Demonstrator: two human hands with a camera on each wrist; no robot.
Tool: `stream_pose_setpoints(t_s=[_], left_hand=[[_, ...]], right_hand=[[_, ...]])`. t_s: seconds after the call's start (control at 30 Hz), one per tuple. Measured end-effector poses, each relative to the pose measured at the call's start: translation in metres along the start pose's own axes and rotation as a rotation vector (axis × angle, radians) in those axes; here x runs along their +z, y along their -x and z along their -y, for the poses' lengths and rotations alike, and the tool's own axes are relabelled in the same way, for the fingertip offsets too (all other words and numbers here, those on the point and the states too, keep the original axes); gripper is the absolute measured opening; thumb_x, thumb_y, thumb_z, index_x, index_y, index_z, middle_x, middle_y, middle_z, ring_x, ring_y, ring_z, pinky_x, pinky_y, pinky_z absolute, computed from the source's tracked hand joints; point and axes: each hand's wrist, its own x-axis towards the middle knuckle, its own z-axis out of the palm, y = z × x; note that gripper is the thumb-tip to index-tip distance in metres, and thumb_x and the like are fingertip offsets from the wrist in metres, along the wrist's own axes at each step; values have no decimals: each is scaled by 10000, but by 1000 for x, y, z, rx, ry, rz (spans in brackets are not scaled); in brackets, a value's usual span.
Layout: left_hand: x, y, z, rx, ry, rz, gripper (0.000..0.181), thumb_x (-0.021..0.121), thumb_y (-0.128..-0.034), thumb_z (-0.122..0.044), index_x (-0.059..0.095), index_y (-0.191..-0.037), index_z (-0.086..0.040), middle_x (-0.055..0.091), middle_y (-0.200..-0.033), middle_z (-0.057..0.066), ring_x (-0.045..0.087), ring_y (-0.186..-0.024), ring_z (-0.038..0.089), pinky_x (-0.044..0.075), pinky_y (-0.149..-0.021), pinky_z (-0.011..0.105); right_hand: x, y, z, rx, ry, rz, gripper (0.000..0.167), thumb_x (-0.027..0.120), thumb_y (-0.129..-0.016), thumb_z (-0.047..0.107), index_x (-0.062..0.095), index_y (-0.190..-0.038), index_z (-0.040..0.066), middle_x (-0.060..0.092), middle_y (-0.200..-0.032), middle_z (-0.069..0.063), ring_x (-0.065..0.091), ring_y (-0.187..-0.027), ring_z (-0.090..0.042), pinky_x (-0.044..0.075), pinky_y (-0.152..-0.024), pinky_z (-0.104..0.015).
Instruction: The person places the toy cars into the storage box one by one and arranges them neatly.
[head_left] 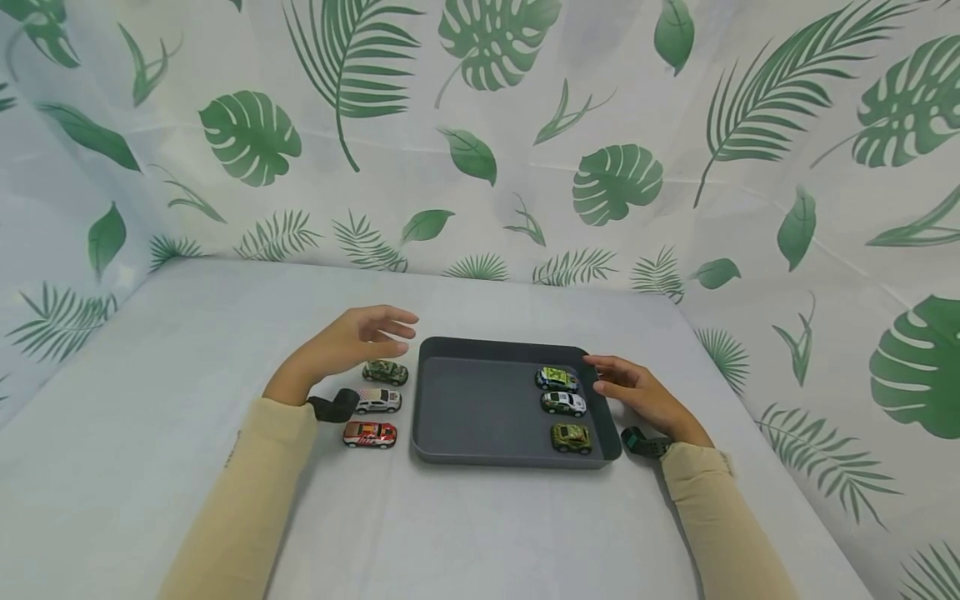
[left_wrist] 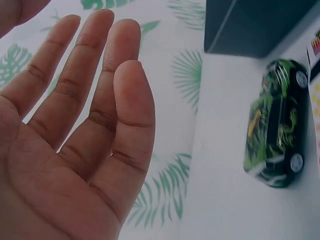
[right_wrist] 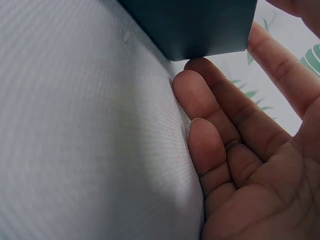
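Observation:
In the head view, my left hand hovers with loosely spread fingers above a green camouflage toy car, holding nothing. The left wrist view shows that car on the table, apart from the palm. Below it in the row stand a white-grey toy car and a red toy car. At the right end of a grey tray, my right hand has its fingers at the rim near the far corner. The right wrist view shows its lower fingers loosely bent beside the tray wall; firm contact is unclear.
Inside the tray, along its right side, sit a yellow-green toy car, a white-and-green toy car and an olive camouflage toy car. A white cloth covers the table. Behind hangs a leaf-patterned curtain.

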Motion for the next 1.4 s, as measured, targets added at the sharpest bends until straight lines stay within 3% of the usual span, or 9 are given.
stream_pose_setpoints(t_s=[0.3,0.53,0.7,1.0,1.23,1.4], left_hand=[[-6,0,14,-44,-12,-48,481,700,-1053,-107,584,-1499,31,642,-1458,257,623,-1344,417,476,-1146,588],[-8,3,24,-67,-27,-72,487,690,-1067,-124,568,-1501,62,631,-1468,266,590,-1374,438,464,-1156,602],[-9,3,30,-96,-45,-71,488,683,-1070,-126,563,-1501,70,621,-1479,273,575,-1393,443,452,-1166,602],[-10,2,42,-220,-87,-63,471,690,-1060,-158,603,-1478,41,615,-1495,250,556,-1400,455,476,-1112,593],[-10,3,49,-244,-121,-48,488,713,-1048,-190,616,-1468,39,592,-1521,256,521,-1425,492,407,-1176,656],[-9,2,49,-269,-138,-27,488,719,-1041,-162,612,-1470,46,587,-1522,266,536,-1415,493,409,-1174,661]], right_hand=[[0,0,-1,-9,-7,-1,545,642,-1092,122,480,-1583,-50,495,-1570,-323,587,-1254,-104,469,-1011,-189],[1,0,0,0,0,-2,548,643,-1093,130,479,-1587,-44,495,-1573,-317,578,-1302,-203,463,-1022,-201],[1,1,0,3,4,-2,551,642,-1094,135,478,-1589,-42,488,-1580,-316,574,-1318,-232,462,-1023,-201],[0,0,-1,-7,0,-2,545,640,-1094,127,480,-1584,-49,494,-1576,-319,578,-1299,-196,467,-1015,-192],[1,0,-1,-5,-3,2,550,641,-1093,132,477,-1587,-48,492,-1577,-319,572,-1329,-274,463,-1017,-191],[1,0,-1,-2,-1,-5,545,641,-1093,127,481,-1582,-52,508,-1559,-322,587,-1290,-199,460,-1017,-191]])
